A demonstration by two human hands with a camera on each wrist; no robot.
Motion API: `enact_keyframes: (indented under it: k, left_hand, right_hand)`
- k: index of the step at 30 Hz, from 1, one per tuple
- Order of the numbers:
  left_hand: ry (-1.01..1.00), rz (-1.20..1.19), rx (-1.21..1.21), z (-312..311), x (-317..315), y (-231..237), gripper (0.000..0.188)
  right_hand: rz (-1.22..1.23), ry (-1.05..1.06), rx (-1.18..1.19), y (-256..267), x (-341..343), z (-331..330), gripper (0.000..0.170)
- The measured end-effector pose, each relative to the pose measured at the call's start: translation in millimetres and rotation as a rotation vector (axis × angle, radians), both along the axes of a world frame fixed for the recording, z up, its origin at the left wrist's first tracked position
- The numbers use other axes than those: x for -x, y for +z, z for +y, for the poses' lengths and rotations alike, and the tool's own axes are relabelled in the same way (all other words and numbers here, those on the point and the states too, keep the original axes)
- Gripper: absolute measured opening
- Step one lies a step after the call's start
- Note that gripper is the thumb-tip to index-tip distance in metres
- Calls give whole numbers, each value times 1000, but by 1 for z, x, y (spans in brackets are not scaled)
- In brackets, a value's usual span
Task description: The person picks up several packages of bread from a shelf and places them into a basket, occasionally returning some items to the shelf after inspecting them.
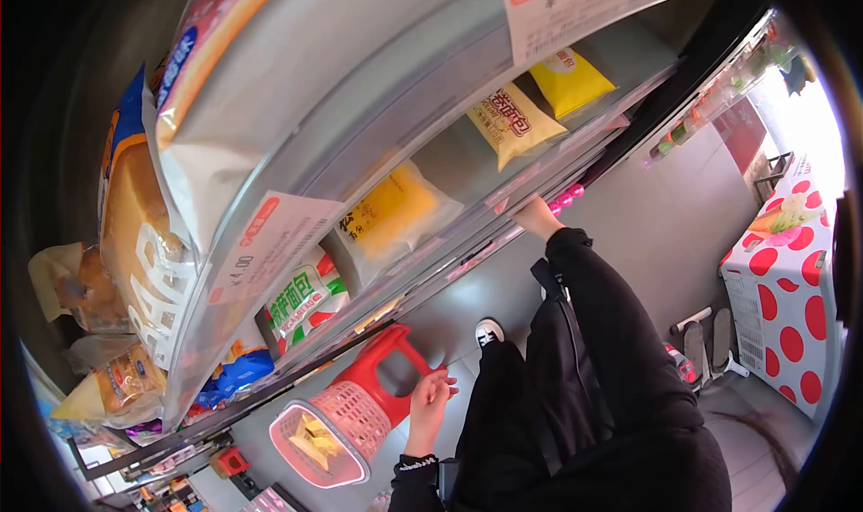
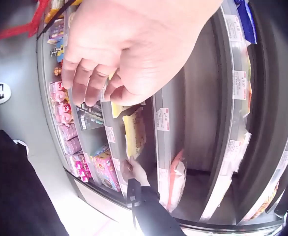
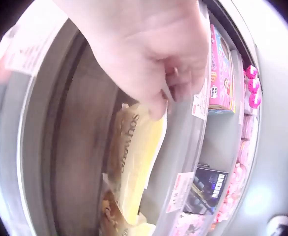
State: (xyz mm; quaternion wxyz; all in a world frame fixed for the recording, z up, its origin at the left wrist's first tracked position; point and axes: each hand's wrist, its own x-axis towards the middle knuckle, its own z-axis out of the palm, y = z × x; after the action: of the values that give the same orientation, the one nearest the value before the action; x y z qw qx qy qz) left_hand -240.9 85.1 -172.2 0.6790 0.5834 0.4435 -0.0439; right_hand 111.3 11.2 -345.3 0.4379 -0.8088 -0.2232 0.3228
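Note:
My right hand (image 3: 154, 54) reaches low into a shelf, its thumb and fingers pinching the end of a yellow packaged bread (image 3: 139, 152). In the left wrist view that same bread (image 2: 134, 135) extends from the fingertips along the shelf. The head view shows this hand (image 1: 538, 217) at the shelf edge, its fingers hidden there. My left hand (image 1: 430, 409) hangs with loosely bent fingers and holds nothing. It is beside the red handle of a pink-and-white shopping basket (image 1: 346, 422), which has yellow packets (image 1: 315, 438) inside.
Higher shelves hold bagged breads, including a yellow pack (image 1: 571, 80) and a cream pack (image 1: 514, 125). Price tags (image 1: 270, 247) line the clear shelf lips. A pink box (image 3: 221, 69) stands beside the right hand. A red-dotted freezer (image 1: 782, 287) stands on the right.

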Motion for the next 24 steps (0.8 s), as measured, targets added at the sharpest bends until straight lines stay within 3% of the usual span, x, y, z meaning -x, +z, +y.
enact_keyframes:
  k: [2,3,5,8,11,17,21,24]
  left_hand:
    - [-12,15,54,4,-11,-4,22]
    - [-19,42,103,6,-16,-6,21]
    - [-32,13,146,9,-28,-16,21]
    - [126,-91,438,12,-60,-28,22]
    - [179,-175,654,7,-93,-39,24]
    - [32,-204,1066,-27,-119,-41,29]
    - [-75,-318,974,-38,-105,-12,37]
    - [-29,-457,836,-27,-93,24,39]
  right_hand:
    - [454,-192,-310,62,6,-15,25]
    - [443,-195,-304,63,8,-23,25]
    - [886,-284,-612,68,9,-41,19]
    - [851,-344,-534,99,30,-83,9]
    - [859,-391,-552,107,52,-121,9]
    - [888,-421,-662,166,105,-180,11]
    - [815,-335,-653,210,123,-182,6]
    - [723,-75,-803,232,122,-164,8]
